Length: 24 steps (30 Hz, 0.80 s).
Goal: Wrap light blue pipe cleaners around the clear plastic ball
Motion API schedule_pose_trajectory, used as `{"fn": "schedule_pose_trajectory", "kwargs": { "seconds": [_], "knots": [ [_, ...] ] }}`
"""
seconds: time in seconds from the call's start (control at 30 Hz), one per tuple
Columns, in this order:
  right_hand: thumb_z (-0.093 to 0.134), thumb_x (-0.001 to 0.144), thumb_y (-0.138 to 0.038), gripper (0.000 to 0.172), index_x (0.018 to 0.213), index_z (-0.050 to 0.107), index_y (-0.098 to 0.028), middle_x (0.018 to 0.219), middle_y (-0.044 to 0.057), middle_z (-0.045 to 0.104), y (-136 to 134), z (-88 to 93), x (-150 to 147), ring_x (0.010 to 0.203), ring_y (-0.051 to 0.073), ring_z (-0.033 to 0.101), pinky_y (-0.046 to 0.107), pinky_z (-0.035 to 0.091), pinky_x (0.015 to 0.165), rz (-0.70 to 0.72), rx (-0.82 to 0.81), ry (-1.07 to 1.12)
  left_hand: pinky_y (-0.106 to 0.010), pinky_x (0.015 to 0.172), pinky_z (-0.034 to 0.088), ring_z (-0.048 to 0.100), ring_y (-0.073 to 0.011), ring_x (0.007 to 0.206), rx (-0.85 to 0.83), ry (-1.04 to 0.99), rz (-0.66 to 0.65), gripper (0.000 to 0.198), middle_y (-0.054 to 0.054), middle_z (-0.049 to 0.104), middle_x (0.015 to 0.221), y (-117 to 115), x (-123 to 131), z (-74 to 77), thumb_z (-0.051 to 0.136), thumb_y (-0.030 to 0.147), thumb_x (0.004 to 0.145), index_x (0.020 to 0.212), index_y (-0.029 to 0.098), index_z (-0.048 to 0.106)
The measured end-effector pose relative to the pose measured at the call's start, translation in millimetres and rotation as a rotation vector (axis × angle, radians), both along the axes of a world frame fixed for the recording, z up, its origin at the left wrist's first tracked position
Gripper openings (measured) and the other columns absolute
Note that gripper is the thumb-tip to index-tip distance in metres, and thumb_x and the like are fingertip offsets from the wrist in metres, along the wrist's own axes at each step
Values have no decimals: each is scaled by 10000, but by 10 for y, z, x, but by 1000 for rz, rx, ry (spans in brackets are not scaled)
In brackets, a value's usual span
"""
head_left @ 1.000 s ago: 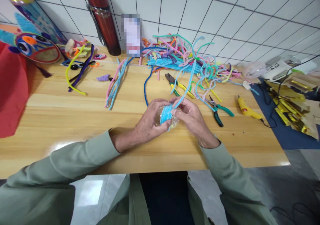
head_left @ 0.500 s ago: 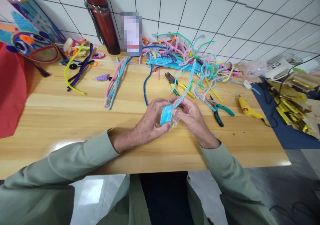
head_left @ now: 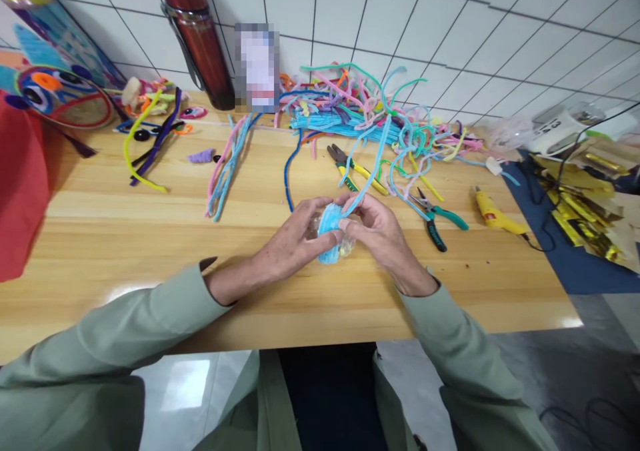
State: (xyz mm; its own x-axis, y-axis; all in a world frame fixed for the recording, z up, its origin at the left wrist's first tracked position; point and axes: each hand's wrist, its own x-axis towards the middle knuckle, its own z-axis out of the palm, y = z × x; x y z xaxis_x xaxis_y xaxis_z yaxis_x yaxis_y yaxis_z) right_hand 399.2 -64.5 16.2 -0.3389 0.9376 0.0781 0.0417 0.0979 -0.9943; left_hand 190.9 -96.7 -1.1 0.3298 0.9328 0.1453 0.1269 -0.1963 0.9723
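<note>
A small clear plastic piece (head_left: 347, 245), its exact kind hard to make out, is banded with light-blue pipe cleaner (head_left: 329, 254). My left hand (head_left: 295, 236) is closed around the wrapped piece from the left, its thumb across the blue band. On the other side, my right hand (head_left: 376, 227) pinches a loose light-blue pipe cleaner (head_left: 374, 174) against the band. That strand runs up and away toward the pile at the back. Fingertips of both hands nearly meet behind the piece, and its far side is hidden.
Behind lie tangled pipe cleaners (head_left: 340, 125), yellow-handled pliers (head_left: 367, 177) and a phone (head_left: 257, 67). Green-handled pliers (head_left: 443, 219) and a yellow glue gun (head_left: 495, 212) lie right. A red thermos (head_left: 203, 44) stands by the wall; a pipe-cleaner bundle (head_left: 231, 167) lies left.
My left fingers have shifted on the wrapped piece, the thumb now higher across the blue band, and the piece has turned slightly. My right hand keeps its pinch; the view has moved a little.
</note>
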Motion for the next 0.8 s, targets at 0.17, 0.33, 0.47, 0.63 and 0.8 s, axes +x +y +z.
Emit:
{"fn": "schedule_pose_trajectory", "kwargs": {
  "seconds": [0.17, 0.33, 0.47, 0.63, 0.8],
  "knots": [
    [824, 854, -359, 222, 1021, 710, -265, 1202, 36, 745, 5, -6, 12, 1136, 243, 695, 439, 551, 1078, 23, 25, -2, -483, 1064, 598, 705, -298, 1264, -100, -63, -27, 518, -123, 709, 1376, 25, 12, 43, 781, 477, 966, 1383, 233, 594],
    [836, 878, -394, 285, 1105, 698, -287, 1219, 36, 744, 15, -3, 68, 1219, 261, 674, 468, 507, 1149, 23, 125, -79, -442, 969, 627, 717, -269, 1159, -112, -105, 87, 483, -81, 726, 1264, 24, 35, 27, 788, 440, 933, 1326, 240, 591],
    [844, 866, -344, 384, 1205, 670, -301, 1361, 63, 709, 9, 10, 91, 1328, 282, 645, 498, 477, 1191, 82, 232, -162, -427, 970, 614, 707, -257, 1156, -111, -129, 129, 474, -74, 719, 1269, 45, 39, 19, 765, 433, 935, 1320, 236, 573],
    [828, 839, -285, 435, 1227, 631, -297, 1387, 91, 685, -24, 43, 63, 1346, 305, 624, 534, 472, 1208, 85, 305, -280, -426, 997, 600, 690, -248, 1170, -78, -150, 140, 464, -75, 700, 1310, 53, 45, -27, 752, 424, 939, 1326, 246, 567],
    [809, 809, -227, 455, 1217, 619, -296, 1395, 95, 671, -59, 65, 41, 1333, 309, 625, 524, 482, 1199, 59, 328, -309, -424, 983, 598, 687, -249, 1151, -62, -147, 142, 471, -74, 685, 1277, 45, 60, -94, 742, 442, 950, 1335, 251, 550]
  ]
}}
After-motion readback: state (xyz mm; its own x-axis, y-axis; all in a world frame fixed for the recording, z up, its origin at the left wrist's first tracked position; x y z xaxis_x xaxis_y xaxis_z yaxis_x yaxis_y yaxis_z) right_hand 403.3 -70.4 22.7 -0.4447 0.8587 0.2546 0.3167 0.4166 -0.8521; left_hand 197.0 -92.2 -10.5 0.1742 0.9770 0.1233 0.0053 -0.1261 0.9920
